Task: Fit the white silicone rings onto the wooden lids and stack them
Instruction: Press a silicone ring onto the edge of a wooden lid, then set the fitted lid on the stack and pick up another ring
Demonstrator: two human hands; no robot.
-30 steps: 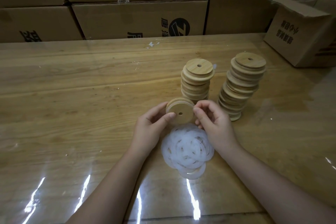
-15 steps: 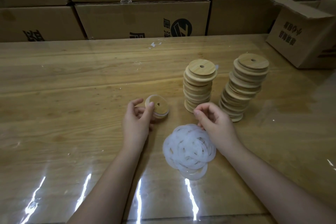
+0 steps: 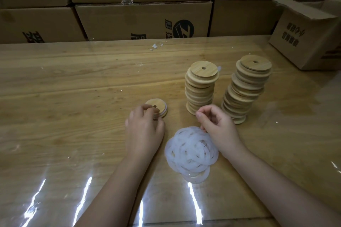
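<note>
A wooden lid (image 3: pixel 156 106) with a white ring round its rim lies flat on the table (image 3: pixel 73 97). My left hand (image 3: pixel 144 131) curls its fingers over the lid's near edge. To the right, a loose pile of white silicone rings (image 3: pixel 191 153) lies between my hands. My right hand (image 3: pixel 217 125) is curled, and its lower fingertips touch the far edge of that pile; whether they pinch a ring is hidden. Behind it stand two tall stacks of wooden lids, the left stack (image 3: pixel 201 86) and the leaning right stack (image 3: pixel 247 88).
A wall of cardboard boxes (image 3: pixel 144 20) lines the table's far edge. An open box (image 3: pixel 304 38) stands at the back right corner. A glossy clear sheet covers the tabletop, with bright glare streaks near the front edge.
My left hand carried the ringed lid away from my right hand, leftward and down, and the lid now lies flat on the table. My right hand stayed above the ring pile.
</note>
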